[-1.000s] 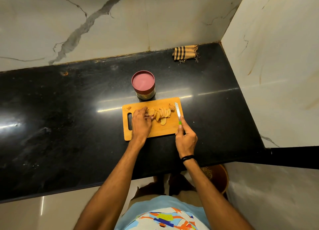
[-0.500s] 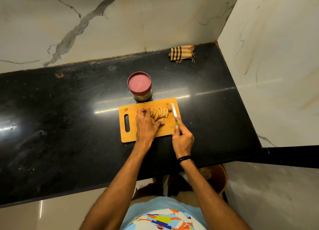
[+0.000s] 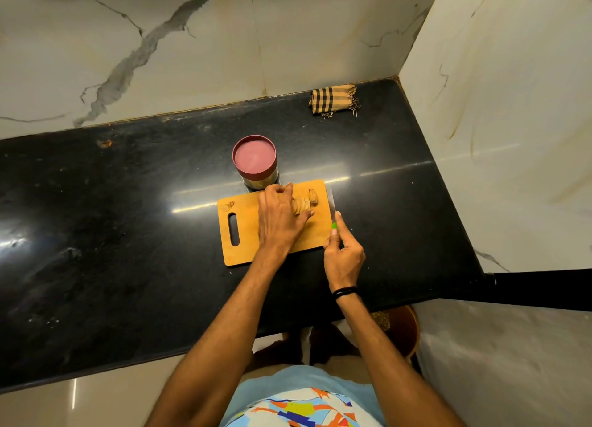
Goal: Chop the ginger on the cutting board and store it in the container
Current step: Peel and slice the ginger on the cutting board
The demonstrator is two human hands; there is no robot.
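Pale ginger slices [image 3: 302,205] lie bunched on the far right part of the wooden cutting board [image 3: 243,253], with a brown end piece [image 3: 314,197] beside them. My left hand [image 3: 280,218] lies over the pile, thumb on its near side and fingers on its far side, hiding most of the slices. My right hand [image 3: 344,257] grips a green-handled knife [image 3: 333,215] at the board's right edge, blade pointing away from me. The steel container [image 3: 255,161] stands just behind the board with its red lid on.
A small ginger scrap [image 3: 228,206] sits at the board's far left corner. A folded checked cloth [image 3: 334,100] lies at the back of the black counter [image 3: 128,234]. Marble walls close the back and right. A brown stool [image 3: 403,330] stands below the counter edge.
My left hand has slid right and further across the board, pushing the spread slices into a tight bunch. The knife has moved from the board's right side to just off its right edge.
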